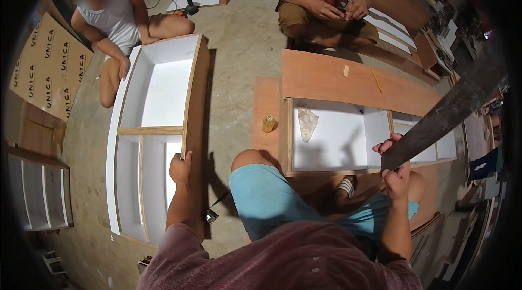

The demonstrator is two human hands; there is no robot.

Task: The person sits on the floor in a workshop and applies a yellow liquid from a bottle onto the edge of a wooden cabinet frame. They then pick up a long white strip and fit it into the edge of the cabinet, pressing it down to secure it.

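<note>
My left hand is closed around the near right edge of a shallow white-lined wooden cabinet, which lies on its back on the left. Its thumb lies along the plywood edge. In my right hand is the near end of a long dark flat bar, slanting up to the far right. Whether it is metal or wood I cannot tell. Under the bar lies a second white-lined cabinet with a crumpled clear plastic bag inside. Part of this cabinet is hidden by the bar.
A co-worker sits at the far left, touching the left cabinet; another person squats at the far right. A small yellowish bottle, a pencil, a tape measure and a cordless drill lie about.
</note>
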